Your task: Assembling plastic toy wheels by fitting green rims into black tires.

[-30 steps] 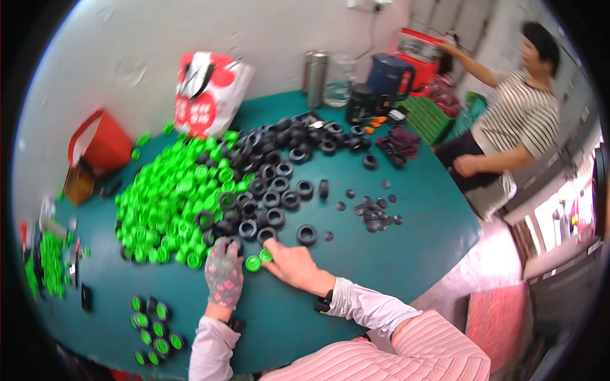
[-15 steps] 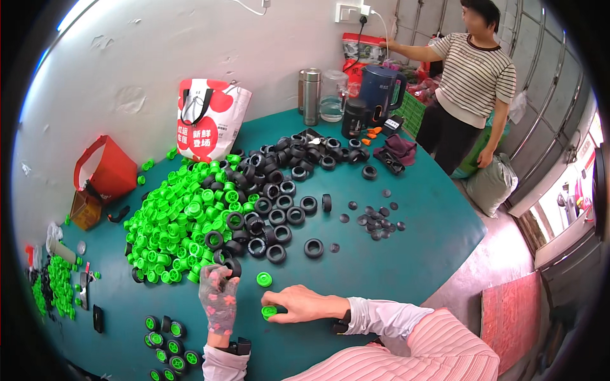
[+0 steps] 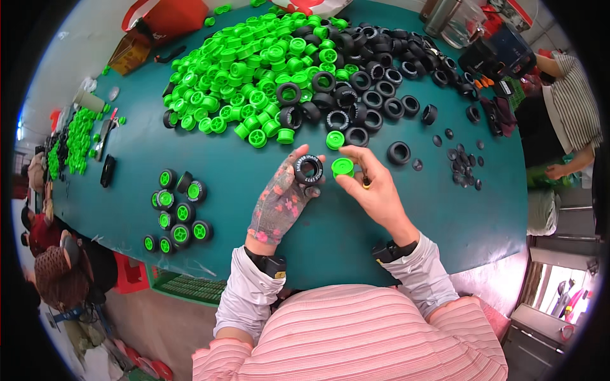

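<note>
My left hand, in a grey flowered fingerless glove, holds a black toy tyre with its hole facing up. Just right of it, my bare right hand pinches a green wheel rim between thumb and fingers. Tyre and rim are close together but apart. Something small, yellow and dark, shows by the right fingers; I cannot make it out. Another green rim lies on the table just beyond my hands. To the left sit several wheels, green rims inside black tyres.
Beyond my hands rise a heap of green rims and a pile of black tyres on the green table. Small dark discs lie to the right. A red bin stands far left; a person is at the right.
The view has tipped down and turned. My left hand has come away from the pile's edge with a tyre. My right hand has brought its green rim up beside the tyre.
</note>
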`<state>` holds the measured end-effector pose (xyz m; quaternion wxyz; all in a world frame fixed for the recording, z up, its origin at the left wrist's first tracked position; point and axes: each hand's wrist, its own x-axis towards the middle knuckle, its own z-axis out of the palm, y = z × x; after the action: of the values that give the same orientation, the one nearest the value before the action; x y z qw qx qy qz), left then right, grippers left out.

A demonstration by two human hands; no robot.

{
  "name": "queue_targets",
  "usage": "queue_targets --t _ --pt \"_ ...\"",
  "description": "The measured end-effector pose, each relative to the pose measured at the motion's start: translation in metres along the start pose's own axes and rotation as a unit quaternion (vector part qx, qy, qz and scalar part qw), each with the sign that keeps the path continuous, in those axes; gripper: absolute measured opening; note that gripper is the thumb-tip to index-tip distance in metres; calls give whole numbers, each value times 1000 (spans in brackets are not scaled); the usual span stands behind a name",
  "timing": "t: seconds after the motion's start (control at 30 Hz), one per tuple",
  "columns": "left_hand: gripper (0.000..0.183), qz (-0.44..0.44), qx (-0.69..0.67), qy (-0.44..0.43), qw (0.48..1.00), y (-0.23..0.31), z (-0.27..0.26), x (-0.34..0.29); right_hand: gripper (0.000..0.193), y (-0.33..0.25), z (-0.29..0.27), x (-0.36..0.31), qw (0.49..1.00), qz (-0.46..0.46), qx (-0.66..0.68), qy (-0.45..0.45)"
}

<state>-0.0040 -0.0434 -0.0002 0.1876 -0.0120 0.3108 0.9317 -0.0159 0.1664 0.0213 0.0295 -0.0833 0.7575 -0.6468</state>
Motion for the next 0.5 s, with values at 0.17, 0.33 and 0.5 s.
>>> queue_targets --t 0.17,0.33,0.5 --pt "78 -29 37 20 999 -9 -2 -1 44 -1 4 -14 999 37 -13 -5" --pt "68 30 154 23 987 -4 -7 -4 34 -6 8 -20 993 89 76 3" --pt "53 51 90 17 994 -5 -4 -7 37 -10 4 -19 971 164 173 -30"
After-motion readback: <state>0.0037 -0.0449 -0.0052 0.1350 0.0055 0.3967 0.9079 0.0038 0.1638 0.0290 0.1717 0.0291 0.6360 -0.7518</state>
